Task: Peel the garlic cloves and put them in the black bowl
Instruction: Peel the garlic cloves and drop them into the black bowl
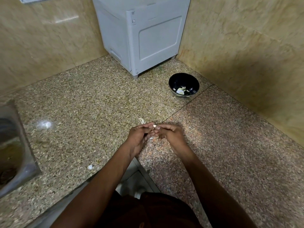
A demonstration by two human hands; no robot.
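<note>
- Two hands, our left (139, 137) and right (171, 134), pinch one clove (154, 125) between fingertips above the counter (82, 99).
- Peeled cloves (181, 91) lie in the bowl (191, 79).

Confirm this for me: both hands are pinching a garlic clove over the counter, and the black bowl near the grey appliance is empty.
Not quite. The black bowl is not empty: the head view shows pale garlic pieces lying in it. The rest holds: left hand and right hand pinch a garlic clove over the counter, near the grey appliance.
</note>
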